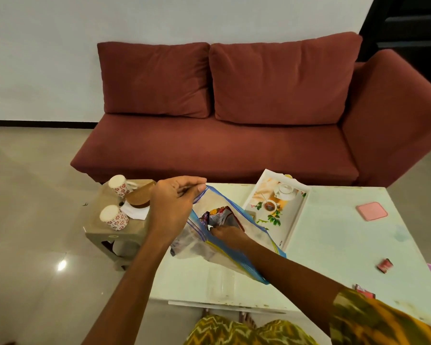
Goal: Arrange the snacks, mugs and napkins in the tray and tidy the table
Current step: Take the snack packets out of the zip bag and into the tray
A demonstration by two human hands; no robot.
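Observation:
My left hand pinches the top rim of a clear zip bag with blue edges, holding it open above the pale table. My right hand is inside the bag's mouth, gripping a crumpled snack wrapper. The white tray with a printed teapot picture lies just behind the bag. Two white mugs with red flowers lie on their sides on a small stool to the left, next to a white napkin.
A brown round object sits on the stool by the mugs. A pink coaster and small red wrappers lie on the table's right side. A red sofa stands behind the table.

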